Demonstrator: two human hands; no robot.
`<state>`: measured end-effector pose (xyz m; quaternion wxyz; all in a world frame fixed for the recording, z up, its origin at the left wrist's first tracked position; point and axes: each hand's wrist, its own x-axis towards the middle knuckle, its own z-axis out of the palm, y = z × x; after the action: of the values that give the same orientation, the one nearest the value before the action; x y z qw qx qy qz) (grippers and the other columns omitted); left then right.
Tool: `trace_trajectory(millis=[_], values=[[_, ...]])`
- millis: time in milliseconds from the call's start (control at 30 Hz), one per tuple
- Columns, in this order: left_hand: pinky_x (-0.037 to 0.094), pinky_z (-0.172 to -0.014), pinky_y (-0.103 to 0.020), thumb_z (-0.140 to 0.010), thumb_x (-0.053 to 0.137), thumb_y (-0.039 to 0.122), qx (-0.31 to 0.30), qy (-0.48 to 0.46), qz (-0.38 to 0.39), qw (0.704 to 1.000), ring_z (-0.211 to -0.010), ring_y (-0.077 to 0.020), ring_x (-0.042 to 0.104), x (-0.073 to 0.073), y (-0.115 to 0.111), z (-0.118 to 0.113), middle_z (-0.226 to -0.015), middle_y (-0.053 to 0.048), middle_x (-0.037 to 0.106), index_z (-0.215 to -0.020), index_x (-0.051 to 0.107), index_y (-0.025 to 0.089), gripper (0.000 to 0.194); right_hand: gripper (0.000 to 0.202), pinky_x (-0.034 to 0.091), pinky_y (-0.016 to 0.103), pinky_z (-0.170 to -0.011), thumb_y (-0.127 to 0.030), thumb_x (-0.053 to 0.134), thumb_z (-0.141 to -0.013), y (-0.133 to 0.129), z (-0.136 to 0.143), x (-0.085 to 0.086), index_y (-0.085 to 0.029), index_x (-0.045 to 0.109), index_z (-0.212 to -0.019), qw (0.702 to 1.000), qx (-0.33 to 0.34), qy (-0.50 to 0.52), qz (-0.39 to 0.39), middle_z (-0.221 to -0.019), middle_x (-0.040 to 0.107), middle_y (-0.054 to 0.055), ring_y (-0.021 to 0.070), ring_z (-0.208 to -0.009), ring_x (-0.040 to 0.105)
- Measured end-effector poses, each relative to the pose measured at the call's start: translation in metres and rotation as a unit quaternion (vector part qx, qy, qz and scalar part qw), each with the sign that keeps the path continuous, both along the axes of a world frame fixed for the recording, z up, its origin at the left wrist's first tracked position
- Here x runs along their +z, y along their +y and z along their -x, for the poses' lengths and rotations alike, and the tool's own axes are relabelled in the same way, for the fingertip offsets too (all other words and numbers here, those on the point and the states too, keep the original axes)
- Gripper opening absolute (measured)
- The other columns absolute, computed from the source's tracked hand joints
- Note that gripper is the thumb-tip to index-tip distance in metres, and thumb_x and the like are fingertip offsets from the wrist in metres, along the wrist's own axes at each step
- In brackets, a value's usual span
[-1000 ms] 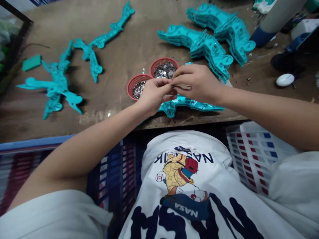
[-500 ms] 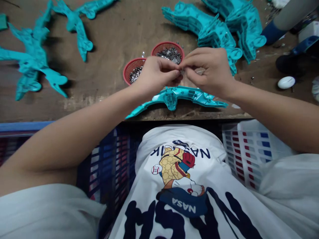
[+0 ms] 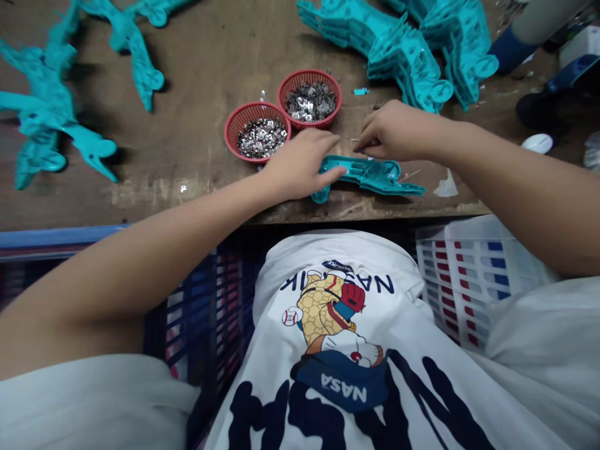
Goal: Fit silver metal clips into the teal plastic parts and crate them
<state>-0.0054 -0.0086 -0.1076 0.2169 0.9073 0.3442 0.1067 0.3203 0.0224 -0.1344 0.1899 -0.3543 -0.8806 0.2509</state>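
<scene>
A teal plastic part point(image 3: 375, 175) lies along the table's near edge. My left hand point(image 3: 304, 164) rests over its left end, which it hides, with the fingers stretched out and the thumb apart. Just above the part's right half is my right hand point(image 3: 398, 132), fingers curled and pressed together; whatever they may hold is hidden. Beyond my left hand stand two red baskets of small shiny metal pieces, a nearer basket point(image 3: 229, 134) and a farther basket point(image 3: 338, 100).
Stacked teal parts point(image 3: 398, 56) fill the back right, near a blue-and-grey post point(image 3: 520, 44). More teal parts point(image 3: 51, 119) lie at the left. A small teal piece point(image 3: 360, 91) and a white oval object point(image 3: 537, 144) sit on the table. Plastic crates point(image 3: 462, 281) stand below its edge.
My hands, together at the fingertips before, have come apart. The left has lowered onto the near teal part and opened; the right has moved slightly away from it, fingers curled.
</scene>
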Motion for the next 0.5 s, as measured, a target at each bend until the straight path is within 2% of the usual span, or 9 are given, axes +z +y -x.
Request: trace_trajectory(millis=[67, 200, 333, 500], values=[[0.046, -0.152, -0.065, -0.108, 0.085, 0.043, -0.023, 0.015, 0.015, 1.0, -0.177, -0.0502, 0.063, -0.015, -0.012, -0.008, -0.185, -0.021, 0.073, -0.177, 0.076, 0.018, 0.075, 0.035, 0.064, 0.045, -0.111, -0.06, 0.092, -0.11, 0.001, 0.003, -0.003, -0.026, 0.096, -0.1, 0.999, 0.022, -0.017, 0.019, -0.096, 0.092, 0.009, 0.0262, -0.1, 0.082], [0.05, -0.148, -0.067, -0.11, 0.071, 0.033, -0.02, 0.048, -0.003, 0.999, -0.174, -0.049, 0.067, -0.03, -0.02, -0.007, -0.187, -0.023, 0.072, -0.182, 0.073, 0.016, 0.074, 0.038, 0.062, 0.046, -0.121, -0.062, 0.084, -0.118, -0.004, 0.016, -0.003, -0.029, 0.092, -0.102, 0.999, 0.027, -0.019, 0.033, -0.106, 0.093, 0.008, 0.0278, -0.118, 0.083], [0.056, -0.143, -0.064, -0.107, 0.068, 0.029, -0.008, 0.046, -0.007, 0.999, -0.167, -0.0466, 0.072, -0.03, -0.021, -0.008, -0.178, -0.02, 0.079, -0.172, 0.082, 0.02, 0.067, 0.029, 0.061, 0.047, -0.12, -0.048, 0.078, -0.124, -0.01, 0.023, 0.001, -0.028, 0.091, -0.107, 0.997, 0.044, -0.046, 0.041, -0.115, 0.093, 0.008, 0.0294, -0.126, 0.081], [0.054, -0.143, -0.068, -0.105, 0.069, 0.027, -0.003, 0.044, -0.006, 0.999, -0.168, -0.0494, 0.071, -0.028, -0.023, -0.01, -0.18, -0.021, 0.077, -0.174, 0.081, 0.018, 0.071, 0.022, 0.064, 0.046, -0.107, -0.026, 0.074, -0.119, -0.018, 0.029, 0.014, -0.027, 0.093, -0.109, 0.988, 0.078, -0.13, -0.008, -0.119, 0.091, 0.007, 0.031, -0.124, 0.084]])
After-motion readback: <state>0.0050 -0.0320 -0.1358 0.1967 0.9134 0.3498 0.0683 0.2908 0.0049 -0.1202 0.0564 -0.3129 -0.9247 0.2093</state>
